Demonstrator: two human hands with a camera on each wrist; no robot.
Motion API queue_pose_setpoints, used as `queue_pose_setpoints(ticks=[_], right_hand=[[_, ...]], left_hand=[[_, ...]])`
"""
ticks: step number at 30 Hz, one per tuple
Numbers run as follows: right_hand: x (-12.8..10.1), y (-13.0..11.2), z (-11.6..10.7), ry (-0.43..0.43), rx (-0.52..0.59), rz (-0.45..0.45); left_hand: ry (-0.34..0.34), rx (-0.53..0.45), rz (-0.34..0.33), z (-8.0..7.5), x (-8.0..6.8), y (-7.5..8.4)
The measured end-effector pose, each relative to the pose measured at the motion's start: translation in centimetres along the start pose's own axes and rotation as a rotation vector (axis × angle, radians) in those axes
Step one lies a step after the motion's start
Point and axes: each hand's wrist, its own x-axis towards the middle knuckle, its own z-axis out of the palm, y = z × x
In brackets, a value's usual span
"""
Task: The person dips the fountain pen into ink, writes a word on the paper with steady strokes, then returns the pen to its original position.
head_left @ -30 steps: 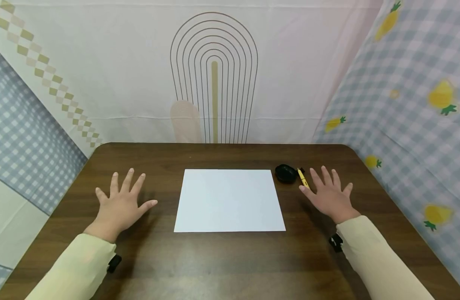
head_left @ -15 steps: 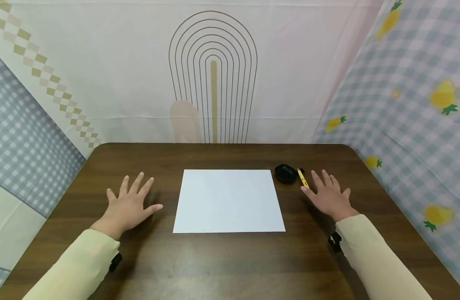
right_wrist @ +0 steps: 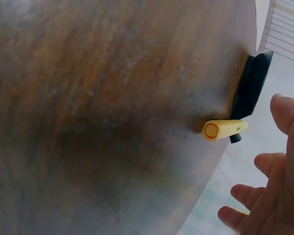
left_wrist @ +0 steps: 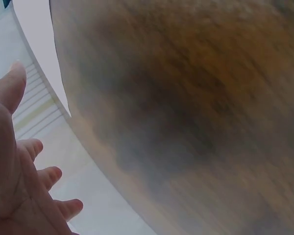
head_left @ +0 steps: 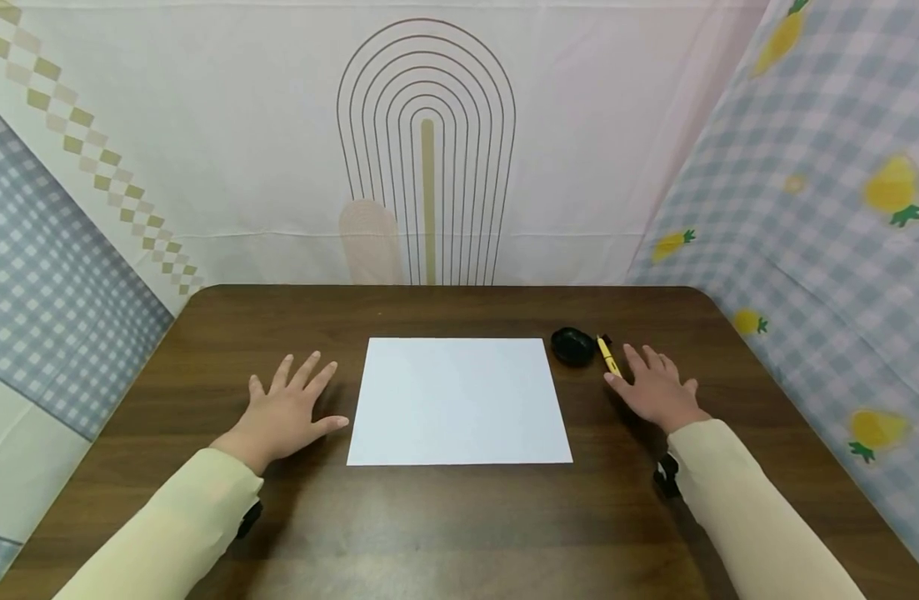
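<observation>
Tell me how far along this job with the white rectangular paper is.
Done: little visible; the white rectangular paper lies, apparently blank, on the brown wood-grain table. In hand: nothing; the left hand and right hand have spread fingers. Remaining: probably any use of the slim yellow stick and glossy black oval object, lying unheld beside the paper.

dark brown tabletop (head_left: 429,525), wood grain, rounded far corners; behind it there's a white cloth (head_left: 594,125) with thin nested arches (head_left: 429,167) and a beige rounded shape (head_left: 372,242); a strip of olive and beige diamonds (head_left: 110,157) slants down its left side; blue-grey gingham (head_left: 47,242) past that; paler checked fabric (head_left: 819,258) with yellow pineapples (head_left: 892,185) on the right, kinda rumpled tbh
</observation>
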Motion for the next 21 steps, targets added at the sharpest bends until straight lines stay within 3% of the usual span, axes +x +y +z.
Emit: queue_pose_setpoints(ticks=[21], right_hand=[[1.3,0.2,0.7,0.050,-0.025,0.030]], left_hand=[[-0.059,-0.006,0.079,1.1,1.4,1.5]])
